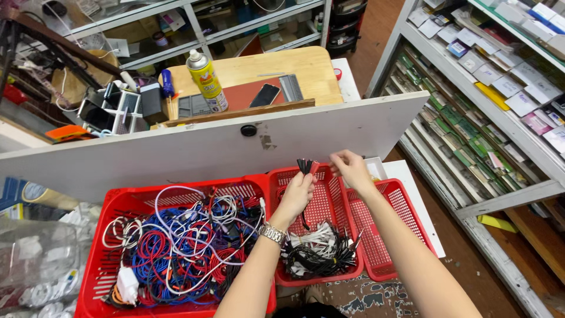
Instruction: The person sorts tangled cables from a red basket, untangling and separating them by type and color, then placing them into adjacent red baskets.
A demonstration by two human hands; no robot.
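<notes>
My left hand [297, 191], with a metal watch on the wrist, grips a small coiled black cable [304, 166] held upright over the middle red basket [275, 176]. My right hand [350, 168] pinches the top of that same cable from the right. The middle basket holds a pile of bundled black and white cables [318, 253] at its near end. To the left, a large red basket [94, 282] is full of tangled blue, red, white and purple cables [176, 241]. A third red basket [400, 203] sits to the right under my right forearm.
A white board [176, 153] stands on edge behind the baskets. Beyond it is a wooden table [294, 62] with a yellow spray can [207, 79], a dark phone [265, 94] and small tools. Shelves of packaged goods [488, 76] line the right side. Plastic bags [35, 259] lie left.
</notes>
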